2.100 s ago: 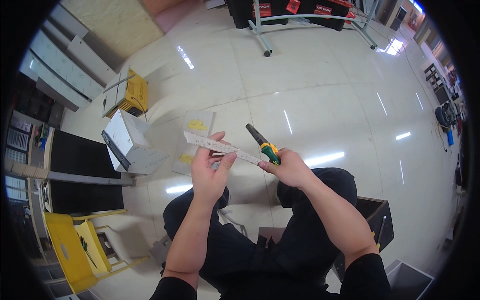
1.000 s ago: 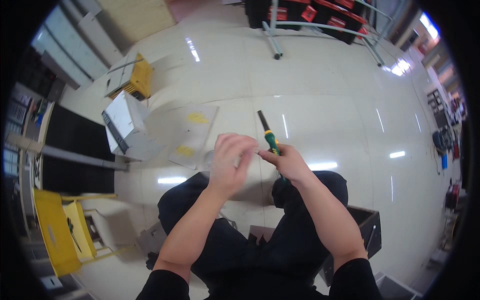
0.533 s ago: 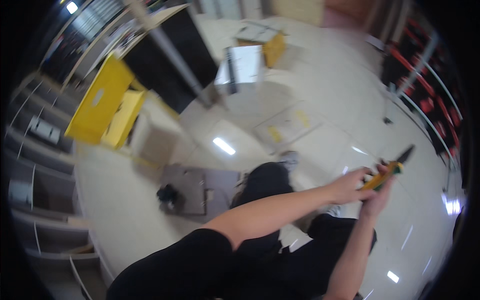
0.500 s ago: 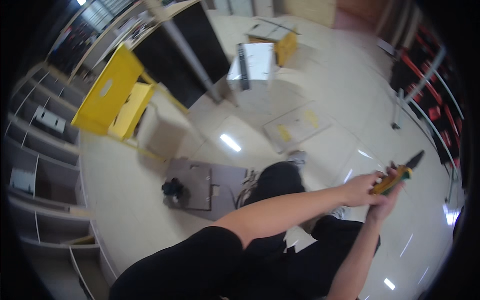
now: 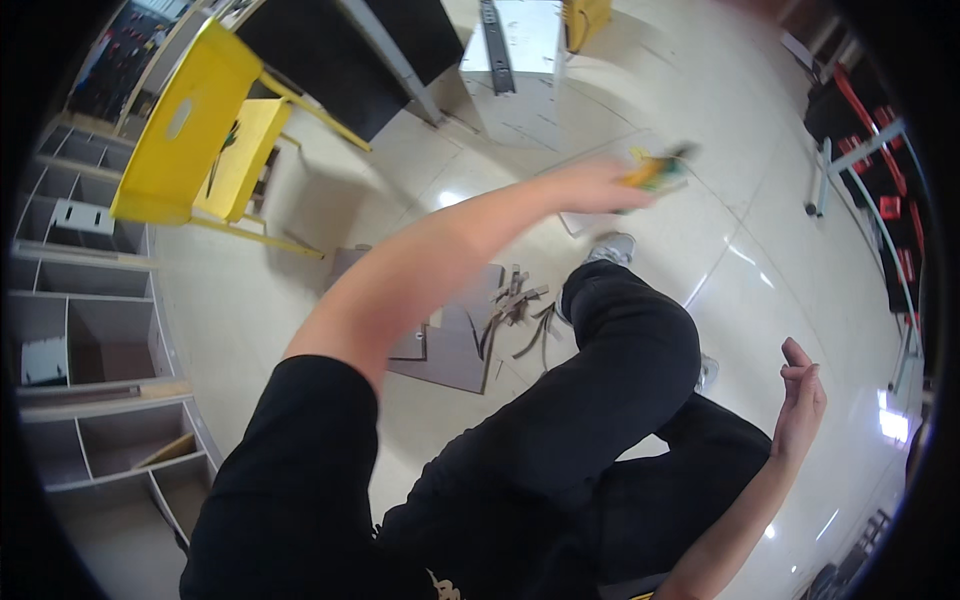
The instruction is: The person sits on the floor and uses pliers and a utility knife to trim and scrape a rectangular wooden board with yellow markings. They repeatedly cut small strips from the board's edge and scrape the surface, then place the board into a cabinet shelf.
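Observation:
My left hand point(image 5: 590, 185) is stretched out over the shiny floor, blurred by motion, and closed on a screwdriver point(image 5: 655, 170) with a yellow and green handle. The tool points up and to the right. My right hand point(image 5: 800, 395) hangs at the right beside my knee, holding nothing, fingers loosely apart and slightly curled. My legs in black trousers point(image 5: 620, 390) fill the middle of the view, with a grey shoe point(image 5: 608, 246) on the floor below my left hand.
Flat grey board pieces point(image 5: 450, 345) and several thin strips point(image 5: 515, 300) lie on the floor by my leg. A yellow chair point(image 5: 200, 130) stands at the left, a black table point(image 5: 330, 45) behind it, a grey drawer box point(image 5: 515, 45) beyond. Open shelving point(image 5: 80, 330) lines the left edge.
My view swung left and down toward the chair and boards. The screwdriver, earlier in my right hand, is now in my left alone. My right hand has dropped away, empty.

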Demonstrator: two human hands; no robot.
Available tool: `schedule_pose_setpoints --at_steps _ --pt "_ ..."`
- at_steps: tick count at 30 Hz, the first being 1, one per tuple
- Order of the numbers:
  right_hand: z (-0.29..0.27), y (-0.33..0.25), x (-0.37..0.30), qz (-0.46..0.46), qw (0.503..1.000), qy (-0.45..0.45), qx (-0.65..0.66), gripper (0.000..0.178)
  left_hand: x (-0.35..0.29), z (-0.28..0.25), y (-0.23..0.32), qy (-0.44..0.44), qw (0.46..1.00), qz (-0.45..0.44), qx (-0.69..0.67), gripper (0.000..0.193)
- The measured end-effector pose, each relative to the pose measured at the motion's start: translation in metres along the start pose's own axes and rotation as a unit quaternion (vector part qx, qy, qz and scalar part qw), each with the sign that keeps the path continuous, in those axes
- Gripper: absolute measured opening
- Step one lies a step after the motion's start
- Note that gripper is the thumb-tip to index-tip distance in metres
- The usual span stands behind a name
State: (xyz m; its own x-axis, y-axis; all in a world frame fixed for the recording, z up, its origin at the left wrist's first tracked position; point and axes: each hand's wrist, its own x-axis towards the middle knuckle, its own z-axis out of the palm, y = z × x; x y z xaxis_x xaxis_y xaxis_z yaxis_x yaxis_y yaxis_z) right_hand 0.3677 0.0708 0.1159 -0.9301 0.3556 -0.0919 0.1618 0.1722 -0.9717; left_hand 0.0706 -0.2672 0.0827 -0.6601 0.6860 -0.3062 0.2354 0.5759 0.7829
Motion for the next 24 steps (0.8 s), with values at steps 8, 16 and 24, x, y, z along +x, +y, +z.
schedule_pose_setpoints --at_steps 8,16,24 --pt "-0.003 0.003 -0.003 0.136 0.971 0.175 -0.090 0.039 -0.137 0.103 -0.275 0.136 0.905 -0.384 -0.122 0.059" --pt "-0.010 0.035 0.016 0.171 0.968 0.135 -0.123 0.039 -0.197 0.171 -0.361 0.125 0.861 -0.471 0.146 0.066" --pt "0.003 0.036 0.020 0.165 0.959 0.137 -0.184 0.037 -0.186 0.185 -0.398 0.039 0.863 -0.458 0.210 0.062"
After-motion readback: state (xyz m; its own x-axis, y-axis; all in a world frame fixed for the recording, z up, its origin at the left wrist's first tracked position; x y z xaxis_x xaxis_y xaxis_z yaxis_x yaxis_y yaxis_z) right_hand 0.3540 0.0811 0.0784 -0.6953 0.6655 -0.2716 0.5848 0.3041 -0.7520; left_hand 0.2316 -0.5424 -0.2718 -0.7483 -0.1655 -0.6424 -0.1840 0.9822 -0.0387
